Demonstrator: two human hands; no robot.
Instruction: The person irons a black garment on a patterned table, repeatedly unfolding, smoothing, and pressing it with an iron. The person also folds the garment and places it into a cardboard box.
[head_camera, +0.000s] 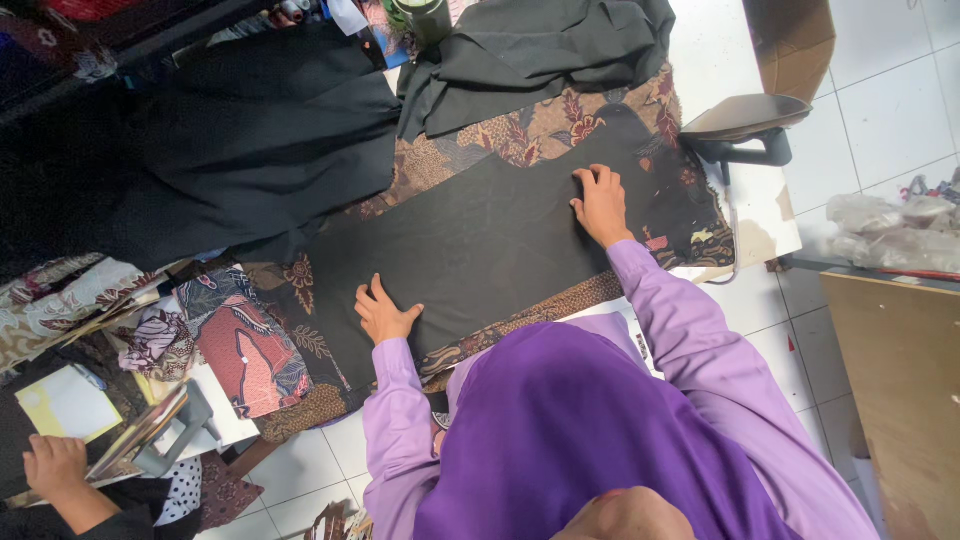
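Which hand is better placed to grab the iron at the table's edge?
Probably the right. The right hand lies flat on the black cloth near the iron. The left hand presses the cloth's opposite end, farther away.

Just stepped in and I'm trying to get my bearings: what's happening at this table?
A person in a purple top is pressing both hands flat on a long black cloth spread over brown patterned fabric on the table. The left hand rests near the cloth's near edge, the right hand farther along. An iron sits at the table's end, and more dark cloth is piled beyond. Another person's hand holds something at the lower left.
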